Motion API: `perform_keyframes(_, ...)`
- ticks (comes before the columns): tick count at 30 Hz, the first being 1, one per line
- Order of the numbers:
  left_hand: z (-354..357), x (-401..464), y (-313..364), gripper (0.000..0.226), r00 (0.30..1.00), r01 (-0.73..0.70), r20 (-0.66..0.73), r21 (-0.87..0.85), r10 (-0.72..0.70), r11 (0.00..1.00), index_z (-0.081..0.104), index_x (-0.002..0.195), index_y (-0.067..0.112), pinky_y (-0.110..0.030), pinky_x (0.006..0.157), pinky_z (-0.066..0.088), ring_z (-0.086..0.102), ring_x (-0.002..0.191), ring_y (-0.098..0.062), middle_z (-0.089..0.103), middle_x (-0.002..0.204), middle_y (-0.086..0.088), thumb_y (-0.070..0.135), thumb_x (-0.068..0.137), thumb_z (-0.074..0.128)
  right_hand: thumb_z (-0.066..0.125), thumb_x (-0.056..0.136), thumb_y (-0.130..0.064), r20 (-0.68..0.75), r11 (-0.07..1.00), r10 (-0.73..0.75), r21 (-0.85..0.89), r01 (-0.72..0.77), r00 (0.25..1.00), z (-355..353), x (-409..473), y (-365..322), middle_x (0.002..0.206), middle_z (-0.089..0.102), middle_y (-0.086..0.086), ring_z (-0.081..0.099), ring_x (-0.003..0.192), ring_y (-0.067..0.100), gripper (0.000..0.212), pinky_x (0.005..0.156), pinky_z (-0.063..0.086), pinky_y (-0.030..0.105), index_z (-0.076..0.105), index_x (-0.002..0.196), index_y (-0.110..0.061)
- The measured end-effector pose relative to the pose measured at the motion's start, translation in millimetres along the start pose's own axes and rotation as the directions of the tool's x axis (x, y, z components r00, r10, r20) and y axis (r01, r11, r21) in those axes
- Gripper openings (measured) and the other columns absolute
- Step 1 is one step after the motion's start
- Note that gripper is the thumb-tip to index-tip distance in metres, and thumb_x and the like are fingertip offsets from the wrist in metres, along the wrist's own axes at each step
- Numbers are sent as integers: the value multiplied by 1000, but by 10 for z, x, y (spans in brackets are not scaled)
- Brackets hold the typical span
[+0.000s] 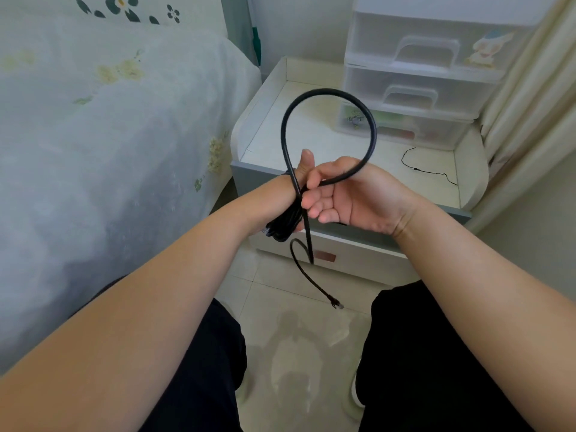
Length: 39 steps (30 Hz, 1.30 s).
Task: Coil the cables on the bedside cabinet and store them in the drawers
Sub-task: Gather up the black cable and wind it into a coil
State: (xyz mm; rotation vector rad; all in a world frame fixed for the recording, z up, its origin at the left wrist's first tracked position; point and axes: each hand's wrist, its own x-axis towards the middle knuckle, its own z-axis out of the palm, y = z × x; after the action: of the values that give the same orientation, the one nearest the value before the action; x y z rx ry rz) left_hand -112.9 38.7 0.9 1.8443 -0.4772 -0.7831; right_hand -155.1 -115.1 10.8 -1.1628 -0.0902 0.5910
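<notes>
Cable (372, 132) tail with plug hangs toward the floor (299, 338). Left hand (299, 179) grip clamped on the coiled bundle, right hand (352, 194) grip pinching the cable, big loop standing above both. Behind: cabinet (311, 132) carrying a thin wire (430, 169) and drawers (417, 76); bed (109, 120) at left.
</notes>
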Motion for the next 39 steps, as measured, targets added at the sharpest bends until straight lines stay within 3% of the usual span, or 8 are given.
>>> perform_keyframes(6, 4, -32, -8, 66, 993, -52, 95, -117, 63, 992, 60, 101, 28, -25, 50, 46, 47, 51, -12, 49, 55, 9, 74, 81, 17, 23, 96, -38, -168, 976, -68, 191, 100, 983, -2, 40, 24, 62, 64, 15, 56, 51, 22, 54, 48, 44, 23, 57, 65, -9)
perform_keyframes(13, -121, 13, -70, 38, 996, -59, 74, 251, 42, 966, 55, 78, 7, -21, 43, 42, 47, 41, -12, 49, 53, 0, 42, 82, 71, 29, 91, -65, -289, 974, -41, 201, 102, 957, 9, 95, 47, 54, 55, 4, 49, 47, 16, 59, 49, 40, 25, 50, 70, -14)
perform_keyframes(19, -281, 78, -169, 53, 991, 95, -134, 753, 10, 651, 57, 82, 5, -26, 50, 41, 66, 58, -23, 67, 70, -9, 57, 77, 67, 43, 99, -31, -371, 982, -190, -52, 184, 909, 27, 112, 90, 51, 48, -1, 42, 47, 13, 26, 46, 38, 21, 60, 88, -14)
perform_keyframes(26, -394, 83, -200, 39, 952, 131, -251, 849, 174, 512, 53, 81, 12, -31, 56, 41, 57, 65, -21, 60, 72, -4, 48, 80, 67, 11, 82, -77, -235, 999, -25, 40, 36, 972, 7, 26, -10, 63, 60, 10, 53, 48, 19, 83, 45, 45, 24, 61, 67, -12)
perform_keyframes(29, -373, 48, -194, 35, 920, 161, -312, 853, 237, 497, 48, 83, 13, -31, 60, 39, 54, 71, -21, 60, 80, -2, 43, 84, 65, 37, 87, -62, -242, 991, 116, 89, -97, 963, -44, 34, 16, 62, 64, 8, 62, 49, 15, 61, 44, 52, 22, 60, 56, -14)
perform_keyframes(32, -413, 31, -230, 25, 872, 173, -356, 866, 337, 469, 43, 86, 17, -31, 54, 34, 50, 69, -24, 61, 85, -6, 36, 87, 59, 54, 88, -22, -203, 970, 237, 107, -219, 950, -27, -5, 35, 65, 66, 5, 64, 50, 11, 12, 48, 56, 22, 62, 85, -14)
perform_keyframes(36, -419, 16, -242, 35, 885, 157, -340, 861, 317, 483, 51, 104, 10, -33, 62, 39, 56, 81, -27, 61, 91, -5, 40, 88, 61, 51, 80, 7, -224, 974, 147, 201, -102, 964, -78, -63, 46, 79, 70, 10, 64, 50, 10, 50, 46, 54, 20, 50, 125, -15)
perform_keyframes(39, -419, -38, -183, 36, 937, 84, -280, 762, 209, 642, 55, 105, 13, -34, 70, 47, 60, 78, -19, 64, 93, -1, 43, 86, 64, 44, 91, 4, -345, 987, -41, 132, 92, 938, -133, -91, -42, 79, 70, 2, 44, 36, 1, 39, 32, 37, 11, 50, 126, -12)
